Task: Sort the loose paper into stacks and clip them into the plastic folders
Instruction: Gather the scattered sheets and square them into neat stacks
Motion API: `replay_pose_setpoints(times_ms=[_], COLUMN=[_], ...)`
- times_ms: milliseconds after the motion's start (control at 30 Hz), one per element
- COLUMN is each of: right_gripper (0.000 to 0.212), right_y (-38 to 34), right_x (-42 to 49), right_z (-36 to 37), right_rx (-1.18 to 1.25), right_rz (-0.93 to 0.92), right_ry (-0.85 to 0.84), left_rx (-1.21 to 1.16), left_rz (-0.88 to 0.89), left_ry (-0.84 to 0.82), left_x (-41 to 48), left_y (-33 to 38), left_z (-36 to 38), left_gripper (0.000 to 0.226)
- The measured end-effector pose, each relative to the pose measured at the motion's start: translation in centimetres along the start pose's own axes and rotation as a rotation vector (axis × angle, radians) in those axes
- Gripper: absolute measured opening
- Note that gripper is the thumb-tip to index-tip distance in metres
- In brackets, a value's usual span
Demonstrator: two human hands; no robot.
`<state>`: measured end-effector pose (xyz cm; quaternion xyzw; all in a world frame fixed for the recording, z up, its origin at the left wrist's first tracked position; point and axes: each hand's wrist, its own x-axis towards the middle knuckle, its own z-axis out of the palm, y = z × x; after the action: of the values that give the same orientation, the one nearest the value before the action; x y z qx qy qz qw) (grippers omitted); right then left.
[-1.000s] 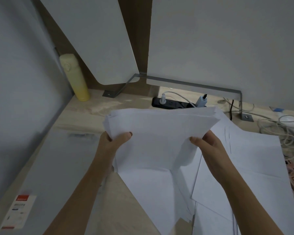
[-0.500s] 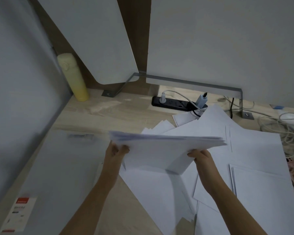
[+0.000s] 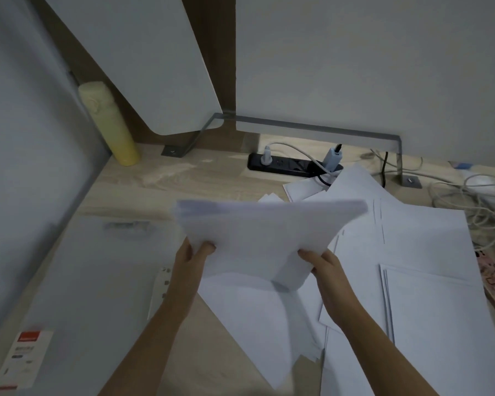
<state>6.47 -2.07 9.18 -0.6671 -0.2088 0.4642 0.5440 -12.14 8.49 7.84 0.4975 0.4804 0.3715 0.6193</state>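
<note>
Sorting step, by my judgement: 1 paper stack gathered, not yet clipped.
Smooth grey plastic folder lies flat at 9 o'clock. Left hand pinches the limp paper stack's near edge, thumb on top, and right hand pinches likewise. Thin white loose sheets sprawl at 3 o'clock. Next, probably: square the edges and carry the stack to the folder.

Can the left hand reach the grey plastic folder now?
Likely yes: the grey translucent plastic folder lies beside the left hand, nothing between. But that hand grips the white paper stack.

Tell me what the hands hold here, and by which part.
A stack of white paper sheets: left hand pinches its near-left edge, right hand its near-right corner.
</note>
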Motion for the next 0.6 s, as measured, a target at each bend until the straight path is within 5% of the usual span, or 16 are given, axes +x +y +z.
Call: replay_pose_setpoints(times_ms=[233, 600], right_gripper=[0.016, 0.014], right_y=[-0.3, 6.0], right_x=[-0.4, -4.4], right_z=[-4.3, -20.0], right_rx=[-0.091, -0.153], right_rz=[-0.002, 0.308], right_ry=[0.155, 0.429], left_rx=[0.146, 0.29], left_rz=[0.044, -0.263], left_ry=[-0.028, -0.373], left_x=[-0.8, -5.5], left_y=[0.1, -5.9], left_z=[3.3, 16.8], left_gripper=[0.025, 0.02])
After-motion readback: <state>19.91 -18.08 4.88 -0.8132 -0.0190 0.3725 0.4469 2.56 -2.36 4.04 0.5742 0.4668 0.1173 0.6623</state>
